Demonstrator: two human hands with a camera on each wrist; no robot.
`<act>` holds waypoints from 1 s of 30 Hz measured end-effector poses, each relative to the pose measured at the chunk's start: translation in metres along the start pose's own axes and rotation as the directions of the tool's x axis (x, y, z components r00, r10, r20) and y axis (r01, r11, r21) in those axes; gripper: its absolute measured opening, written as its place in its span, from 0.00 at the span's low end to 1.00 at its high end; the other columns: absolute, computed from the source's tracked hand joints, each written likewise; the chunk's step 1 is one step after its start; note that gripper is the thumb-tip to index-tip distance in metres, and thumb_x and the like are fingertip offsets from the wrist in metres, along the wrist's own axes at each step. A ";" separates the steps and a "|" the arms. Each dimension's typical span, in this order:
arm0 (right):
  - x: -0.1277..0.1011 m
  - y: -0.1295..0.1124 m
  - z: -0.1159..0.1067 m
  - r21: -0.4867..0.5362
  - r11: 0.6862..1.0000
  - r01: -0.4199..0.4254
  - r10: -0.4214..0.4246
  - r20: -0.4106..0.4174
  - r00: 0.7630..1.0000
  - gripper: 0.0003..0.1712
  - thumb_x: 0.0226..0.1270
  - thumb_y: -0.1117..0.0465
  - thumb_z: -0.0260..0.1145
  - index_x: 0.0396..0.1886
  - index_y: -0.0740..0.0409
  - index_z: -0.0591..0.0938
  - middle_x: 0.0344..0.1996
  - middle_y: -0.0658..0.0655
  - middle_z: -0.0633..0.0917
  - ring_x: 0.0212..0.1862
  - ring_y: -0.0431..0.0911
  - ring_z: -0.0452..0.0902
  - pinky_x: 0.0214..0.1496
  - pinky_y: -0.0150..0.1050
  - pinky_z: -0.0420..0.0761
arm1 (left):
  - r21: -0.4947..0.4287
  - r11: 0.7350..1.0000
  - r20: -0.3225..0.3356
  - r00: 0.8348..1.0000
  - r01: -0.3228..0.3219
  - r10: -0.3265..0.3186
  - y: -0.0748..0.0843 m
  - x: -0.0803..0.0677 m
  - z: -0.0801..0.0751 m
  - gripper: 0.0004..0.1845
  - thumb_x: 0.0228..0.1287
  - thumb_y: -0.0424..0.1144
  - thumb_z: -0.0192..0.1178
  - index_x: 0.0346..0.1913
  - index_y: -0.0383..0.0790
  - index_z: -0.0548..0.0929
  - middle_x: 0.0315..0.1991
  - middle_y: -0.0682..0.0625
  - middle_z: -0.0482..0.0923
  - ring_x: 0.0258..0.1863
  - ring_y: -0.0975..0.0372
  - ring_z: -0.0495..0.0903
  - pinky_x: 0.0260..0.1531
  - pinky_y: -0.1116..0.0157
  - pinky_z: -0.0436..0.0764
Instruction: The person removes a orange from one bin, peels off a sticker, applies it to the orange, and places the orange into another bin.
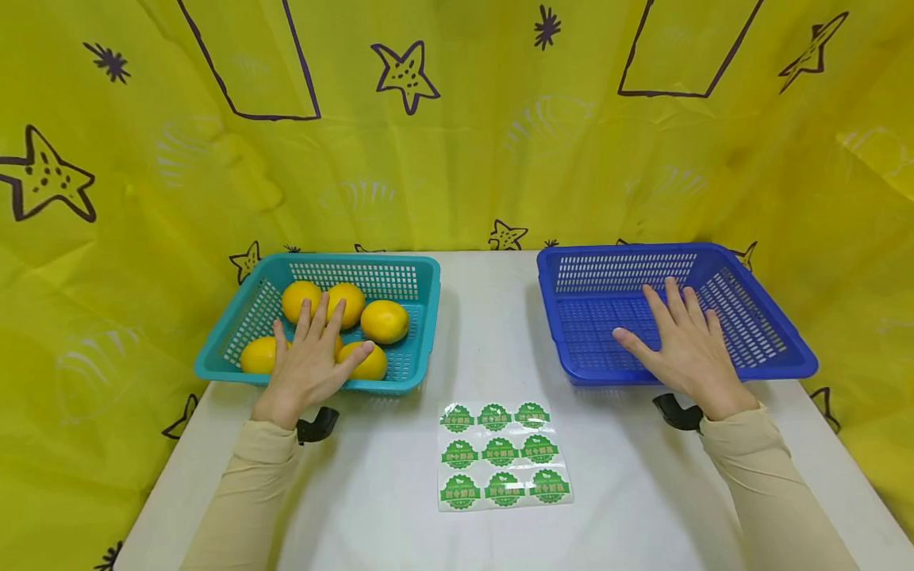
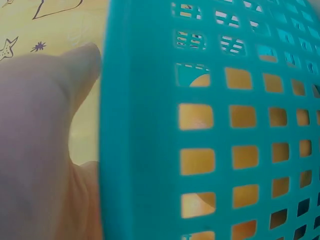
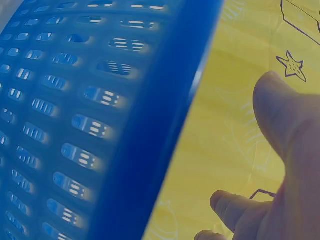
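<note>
The left hand (image 1: 307,365) is being held flat, fingers (image 1: 320,316) straight, over the lemons (image 1: 384,321) in the teal basket (image 1: 417,349); the right hand (image 1: 685,349) is likewise being spread open inside the blue basket (image 1: 785,349). Both baskets are being kept long side across the white worktop (image 1: 628,492), a sticker sheet (image 1: 503,456) between, yellow cloth (image 1: 464,143) behind.

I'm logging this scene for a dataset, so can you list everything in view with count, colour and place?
round yellow citrus fruits: five visible, yellow, inside the teal basket.
teal perforated plastic basket: one, teal, table's left side.
blue perforated plastic basket: one, blue, table's right side, nothing but the right hand in it.
sheet of round green stickers: one sheet of nine, green, table's front centre.
white table: one, white.
yellow patterned cloth: yellow, behind and beside the table.
left hand: fingers straight, over the fruits.
right hand: fingers straight, over the blue basket's front rim.
</note>
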State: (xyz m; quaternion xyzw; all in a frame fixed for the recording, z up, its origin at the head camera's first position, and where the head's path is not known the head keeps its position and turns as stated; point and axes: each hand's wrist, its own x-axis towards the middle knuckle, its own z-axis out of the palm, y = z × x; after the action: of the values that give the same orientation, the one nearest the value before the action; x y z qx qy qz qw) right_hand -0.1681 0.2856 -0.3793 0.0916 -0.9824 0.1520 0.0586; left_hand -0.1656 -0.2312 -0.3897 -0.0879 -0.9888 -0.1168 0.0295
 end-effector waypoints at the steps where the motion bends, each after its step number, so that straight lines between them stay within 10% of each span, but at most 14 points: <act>1: 0.001 -0.001 0.000 0.004 1.000 0.003 -0.003 -0.002 1.000 0.52 0.70 0.32 0.50 0.78 0.61 0.46 0.75 0.70 0.38 0.73 0.64 0.25 0.67 0.66 0.27 | -0.004 1.000 -0.003 1.000 0.001 -0.001 -0.001 0.000 0.000 0.48 0.67 0.72 0.37 0.78 0.43 0.42 0.78 0.45 0.30 0.74 0.48 0.27 0.60 0.39 0.18; 8: 0.007 -0.022 -0.003 0.201 0.974 0.099 -0.089 -0.056 0.994 0.46 0.74 0.41 0.55 0.78 0.63 0.48 0.76 0.67 0.41 0.75 0.62 0.30 0.68 0.67 0.35 | -0.052 0.998 -0.113 0.993 -0.022 0.016 -0.017 -0.003 -0.003 0.51 0.67 0.70 0.44 0.78 0.38 0.41 0.77 0.40 0.35 0.75 0.48 0.32 0.62 0.36 0.24; 17: 0.039 -0.095 0.003 0.385 0.873 0.298 -0.251 -0.167 0.953 0.39 0.71 0.51 0.63 0.74 0.62 0.61 0.72 0.65 0.61 0.69 0.63 0.58 0.66 0.63 0.60 | -0.237 0.971 -0.332 0.942 -0.042 -0.040 -0.060 -0.022 -0.016 0.52 0.66 0.60 0.58 0.77 0.36 0.41 0.77 0.38 0.41 0.75 0.48 0.37 0.66 0.38 0.31; 30: 0.104 -0.201 0.039 0.553 0.715 0.429 -0.454 -0.099 0.885 0.32 0.71 0.56 0.64 0.69 0.65 0.68 0.65 0.63 0.72 0.63 0.55 0.69 0.60 0.48 0.74 | -0.329 0.944 -0.388 0.906 0.034 -0.167 -0.112 -0.051 -0.011 0.49 0.69 0.55 0.57 0.75 0.28 0.42 0.75 0.30 0.39 0.74 0.41 0.36 0.68 0.41 0.35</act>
State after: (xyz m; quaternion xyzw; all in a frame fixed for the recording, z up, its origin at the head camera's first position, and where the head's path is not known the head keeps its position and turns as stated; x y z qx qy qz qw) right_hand -0.2328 0.0679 -0.3436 0.3395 -0.8443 0.4125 0.0423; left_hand -0.1355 -0.3494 -0.4085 -0.0134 -0.9323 -0.2899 0.2160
